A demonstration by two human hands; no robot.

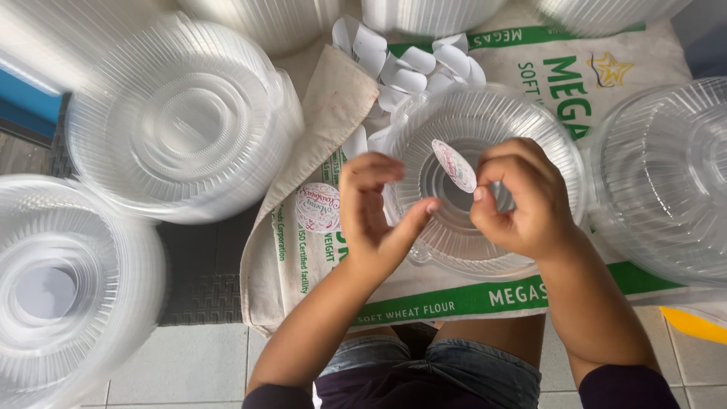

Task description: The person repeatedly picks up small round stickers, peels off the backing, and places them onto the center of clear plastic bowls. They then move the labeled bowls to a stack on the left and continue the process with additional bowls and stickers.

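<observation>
Fingers of the right hand (522,201) pinch a small oval white sticker with pink print (454,165) by its lower edge, holding it just above the middle of a clear ribbed round plastic container (485,121). Beside it, over the container's near-left rim, the left hand (375,208) has its fingers loosely curled and its thumb stretched toward the sticker, not quite touching it; it holds nothing that can be made out. The container rests on a white woven flour sack with green print (454,299), spread flat beneath it. On the sack, left of the container, lies a second round sticker with pink print (317,207). Behind the container a heap of curled white backing strips (413,64) lies on the sack. Stacks of the same clear plastic containers stand around it: one to the right (666,182), one to the left (182,121), and another further left and nearer (68,288).
</observation>
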